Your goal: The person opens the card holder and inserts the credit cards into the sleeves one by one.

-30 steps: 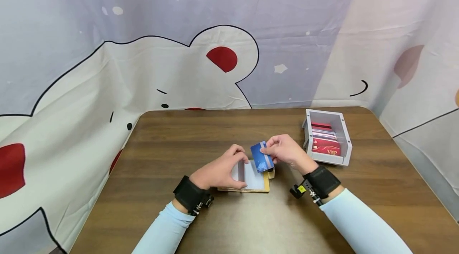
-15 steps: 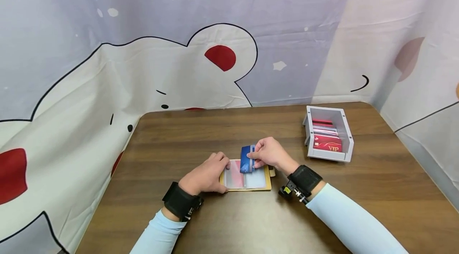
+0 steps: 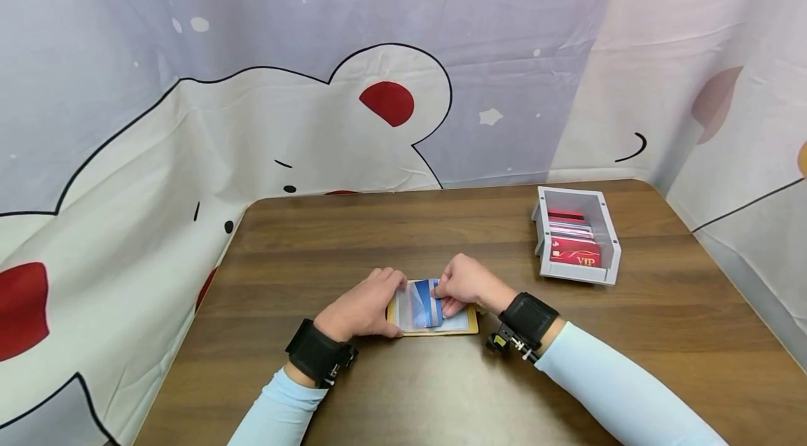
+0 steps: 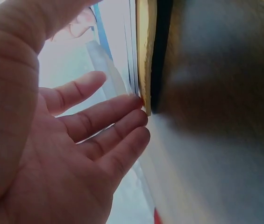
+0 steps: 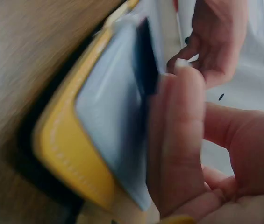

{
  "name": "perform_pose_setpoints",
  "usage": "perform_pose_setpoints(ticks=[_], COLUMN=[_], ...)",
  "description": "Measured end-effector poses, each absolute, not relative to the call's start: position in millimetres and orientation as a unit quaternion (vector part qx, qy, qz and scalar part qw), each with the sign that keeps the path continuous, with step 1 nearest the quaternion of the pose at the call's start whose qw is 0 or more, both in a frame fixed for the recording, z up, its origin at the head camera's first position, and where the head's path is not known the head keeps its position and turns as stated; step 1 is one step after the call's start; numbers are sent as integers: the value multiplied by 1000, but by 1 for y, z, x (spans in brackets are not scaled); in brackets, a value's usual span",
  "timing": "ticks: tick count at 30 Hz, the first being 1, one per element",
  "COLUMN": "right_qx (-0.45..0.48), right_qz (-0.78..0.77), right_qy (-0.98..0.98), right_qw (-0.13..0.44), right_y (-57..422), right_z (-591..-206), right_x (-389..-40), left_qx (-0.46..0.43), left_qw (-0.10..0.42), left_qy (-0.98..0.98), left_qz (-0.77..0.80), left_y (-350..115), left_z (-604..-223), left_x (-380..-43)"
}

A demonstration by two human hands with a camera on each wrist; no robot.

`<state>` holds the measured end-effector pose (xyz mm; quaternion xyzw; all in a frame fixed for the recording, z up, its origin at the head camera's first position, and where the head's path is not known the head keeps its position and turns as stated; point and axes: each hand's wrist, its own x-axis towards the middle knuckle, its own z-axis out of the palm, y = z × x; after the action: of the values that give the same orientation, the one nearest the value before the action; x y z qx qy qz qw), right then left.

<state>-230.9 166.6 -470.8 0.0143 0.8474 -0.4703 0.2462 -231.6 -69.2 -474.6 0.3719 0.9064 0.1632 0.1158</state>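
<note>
An open yellow card holder (image 3: 471, 321) with clear plastic sleeves lies on the table between the hands. My right hand (image 3: 468, 285) pinches a blue card (image 3: 424, 302) by its right side. The card's left part shows paler, under a clear sleeve. In the right wrist view the holder's stitched yellow cover (image 5: 71, 156) and a sleeve (image 5: 108, 105) lie beside my thumb and fingers. My left hand (image 3: 361, 306) rests at the holder's left end. In the left wrist view its extended fingertips touch the yellow edge (image 4: 146, 56).
A grey box (image 3: 611, 250) stands at the back right of the wooden table (image 3: 302, 236). Several cards stand in it, with a red VIP card (image 3: 575, 251) in front. A patterned cloth (image 3: 328, 124) hangs behind the table.
My right hand has carried the blue card left and down into the clear sleeve. My left hand has turned a sleeve over to the left and now stays at the holder's left end.
</note>
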Motion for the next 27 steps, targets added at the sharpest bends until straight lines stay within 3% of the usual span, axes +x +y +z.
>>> perform_pose_setpoints(ticks=[8, 17, 22, 27], right_qx=[16, 27, -3, -65], right_qz=[-493, -496, -444, -371], right_qy=[822, 818, 856, 904], right_qw=[284, 290, 264, 204], right_y=[159, 156, 157, 179], right_z=[-472, -469, -466, -449], right_x=[-231, -233, -233, -235], left_qx=[371, 382, 392, 396], left_qw=[129, 122, 115, 122], left_qy=[903, 903, 900, 896], left_qz=[172, 154, 154, 160], left_y=[-64, -59, -59, -62], left_z=[-478, -481, -483, -483], left_x=[-233, -232, -233, -234])
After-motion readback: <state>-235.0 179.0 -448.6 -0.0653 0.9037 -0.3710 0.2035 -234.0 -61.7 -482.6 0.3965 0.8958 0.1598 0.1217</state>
